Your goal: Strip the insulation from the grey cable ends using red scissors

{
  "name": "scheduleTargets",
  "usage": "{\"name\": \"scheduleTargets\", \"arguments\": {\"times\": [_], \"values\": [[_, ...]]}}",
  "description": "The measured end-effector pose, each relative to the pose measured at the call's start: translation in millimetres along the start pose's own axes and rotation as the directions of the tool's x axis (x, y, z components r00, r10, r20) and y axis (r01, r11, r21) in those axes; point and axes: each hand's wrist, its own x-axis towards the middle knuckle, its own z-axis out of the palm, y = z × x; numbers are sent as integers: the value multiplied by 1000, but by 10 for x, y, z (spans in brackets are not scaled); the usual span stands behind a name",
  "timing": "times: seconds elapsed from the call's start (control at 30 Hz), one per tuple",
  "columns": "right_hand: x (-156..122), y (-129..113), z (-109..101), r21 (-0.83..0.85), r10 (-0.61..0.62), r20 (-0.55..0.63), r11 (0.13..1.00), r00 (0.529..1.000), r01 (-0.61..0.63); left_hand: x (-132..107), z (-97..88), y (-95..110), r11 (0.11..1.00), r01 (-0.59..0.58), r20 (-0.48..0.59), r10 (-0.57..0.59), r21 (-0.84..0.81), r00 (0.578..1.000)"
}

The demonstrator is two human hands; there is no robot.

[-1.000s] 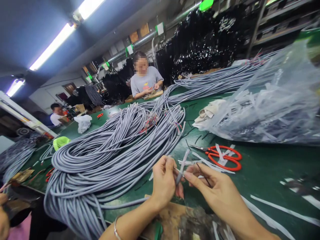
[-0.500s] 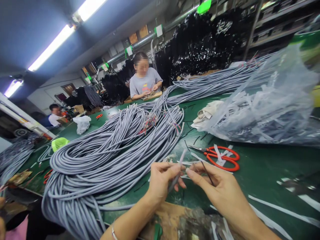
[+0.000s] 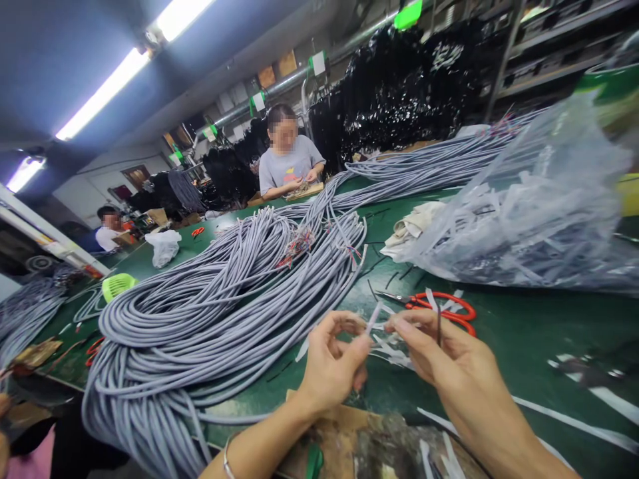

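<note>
Perhaps plastic, narrow pale strip point(image 3: 373, 318)

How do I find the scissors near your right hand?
On the green table, find the big clear bag. Look between it and the right hand, which partly hides the scissors. Their red loop handles stand out among the pale strips.
</note>
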Motion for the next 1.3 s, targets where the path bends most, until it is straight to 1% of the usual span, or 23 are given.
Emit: {"name": "scheduleTargets", "arguments": {"times": [0.03,0.1,0.17,0.23,0.33,0.4,0.57,0.67,0.7,0.77,0.87,0.9,0.97,1.0,1.07,1.1,1.13,1.17,1.23,1.3], "values": [[-6,-9,1,21,16,23,1000,1000,-16,-3,4,-3,1000,-16,-2,16,24,1000],[-33,-21,1,31,38,107,999,994,-42,-4,17,-10,996,-44,-18,46,76,999],[-70,-24,0,1,37,168,999,985,-37,-3,35,-15,990,-71,-55,78,119,995],[-103,-16,-4,-37,22,190,999,981,-16,0,53,-19,986,-73,-91,87,151,992],[-120,9,-8,-48,3,184,999,983,6,1,63,-33,985,-14,-136,38,172,990],[-106,27,-5,-23,11,170,1000,985,-7,1,55,-51,988,19,-151,4,153,989],[-49,31,8,95,98,78,990,992,-106,6,30,-72,999,27,-166,-23,22,986],[-45,21,25,115,148,74,981,986,-156,14,20,-47,996,6,-182,-23,-91,983],[-48,22,35,109,169,93,978,981,-179,18,14,-38,991,1,-163,-23,-134,986],[-48,31,58,86,219,126,969,968,-231,24,-1,-24,977,11,-77,-28,-212,997],[-6,25,59,68,258,91,962,962,-264,23,-22,-16,969,27,47,-16,-245,999],[22,8,38,65,247,56,966,967,-251,21,-26,-14,973,34,70,-18,-226,997],[89,-52,-37,56,187,-48,981,981,-184,18,-31,-6,983,54,86,-40,-175,996],[120,-93,-85,47,138,-117,990,984,-133,19,-32,-2,985,64,81,-52,-158,995],[162,-174,-178,-15,24,-238,1000,971,-28,24,-35,7,987,62,44,-56,-146,997],[168,-204,-211,-71,-38,-263,997,964,20,28,-34,10,989,56,30,-52,-139,998],[164,-222,-231,-141,-95,-243,988,965,62,31,-31,15,991,54,26,-51,-123,998],[150,-226,-236,-213,-142,-190,972,971,101,33,-23,22,993,55,27,-53,-100,998],[106,-197,-213,-331,-202,-38,927,979,179,30,3,46,997,60,13,-59,-39,998],[58,-148,-170,-400,-240,78,881,968,251,19,40,85,999,49,-46,-49,10,998]]}}
